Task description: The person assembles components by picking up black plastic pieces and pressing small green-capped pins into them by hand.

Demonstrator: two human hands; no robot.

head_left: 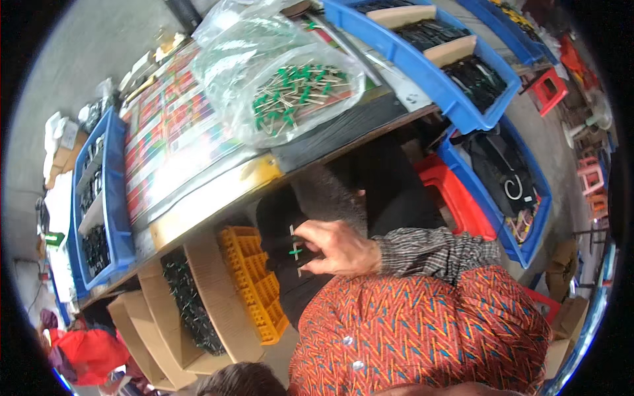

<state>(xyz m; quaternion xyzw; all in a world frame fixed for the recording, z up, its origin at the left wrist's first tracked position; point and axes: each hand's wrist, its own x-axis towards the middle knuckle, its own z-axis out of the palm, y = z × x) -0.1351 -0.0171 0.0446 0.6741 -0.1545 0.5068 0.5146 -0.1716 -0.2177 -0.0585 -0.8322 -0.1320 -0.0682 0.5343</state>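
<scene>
My right hand point(343, 247) reaches in from the right, in a striped sleeve, above my dark-trousered lap. Its thumb and forefinger are closed on the two ends of a small pale stick with a green middle point(295, 251). Similar pale sticks with green parts point(300, 89) lie heaped in a clear plastic bag point(238, 122) on the table in front of me. My left hand does not show. An orange patterned garment point(422, 323) covers my body.
The table edge point(218, 188) runs slantwise before me. Below it stand a yellow plastic crate point(247, 277) and a cardboard box point(221, 297) with dark and green pieces. Blue trays point(376, 33) with dark parts sit at both ends. A red stool point(456, 198) is at the right.
</scene>
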